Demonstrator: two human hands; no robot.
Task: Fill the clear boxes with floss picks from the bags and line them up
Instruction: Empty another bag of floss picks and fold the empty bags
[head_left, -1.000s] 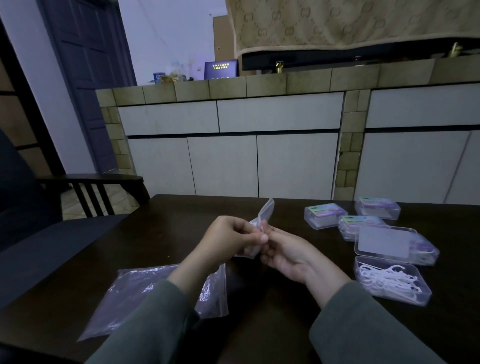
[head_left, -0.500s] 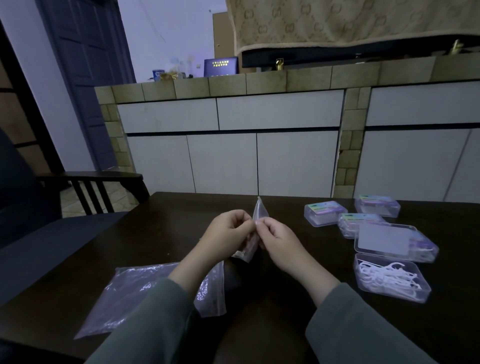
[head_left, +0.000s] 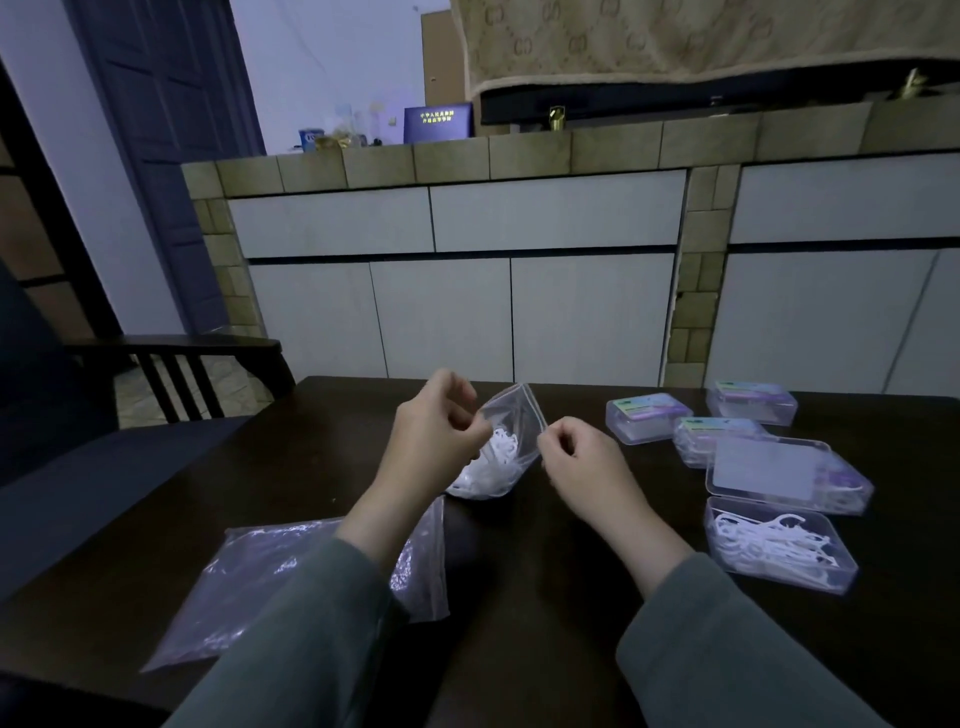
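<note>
Head view. Dim and bluish, so labels on the boxes unreadable. Left hand pinching the left lip of a small bag, right hand pinching the right lip; fingertips hidden behind the film. Bag held just above the table, picks heaped white in its bottom, single ones not to be told apart. Forearms cut off at the bottom edge.

Mouth of the bag pulled wide now, pressed flat between the hands half a second ago; hands further apart.

Large flat bag lying near left, partly under the left sleeve. At right an open box with loose picks, its lid just behind, overlapping a closed box. Two more closed boxes farther back.
</note>
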